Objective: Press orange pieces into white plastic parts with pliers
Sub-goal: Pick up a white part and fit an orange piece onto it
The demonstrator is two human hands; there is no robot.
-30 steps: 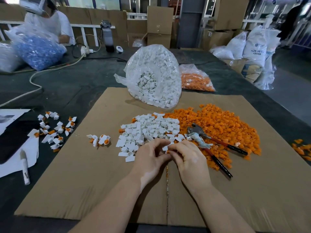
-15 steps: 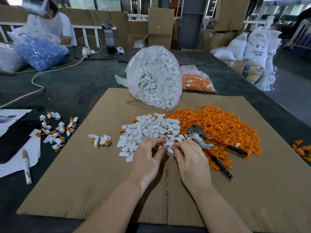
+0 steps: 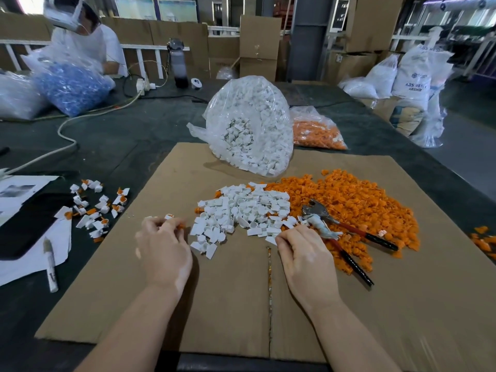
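My left hand point(image 3: 163, 248) is at the left of the cardboard sheet point(image 3: 228, 304), its fingers curled on a white plastic part with an orange piece point(image 3: 175, 222) showing at the fingertips. My right hand point(image 3: 303, 251) rests at the near edge of the white parts pile point(image 3: 241, 210), fingers curled together, and I see nothing held in it. The pliers point(image 3: 346, 237), with red and black handles, lie unheld on the orange pieces pile point(image 3: 349, 202), just right of my right hand.
A clear bag of white parts point(image 3: 252, 130) and a bag of orange pieces point(image 3: 316, 132) stand behind the piles. Finished white-and-orange parts point(image 3: 94, 208) lie off the cardboard at left, near papers and a marker point(image 3: 51, 264). Another person point(image 3: 88, 41) works at far left.
My hands, joined at the pile's near edge, have come apart. The left hand has moved left with the white-and-orange part. The right hand stayed by the pliers.
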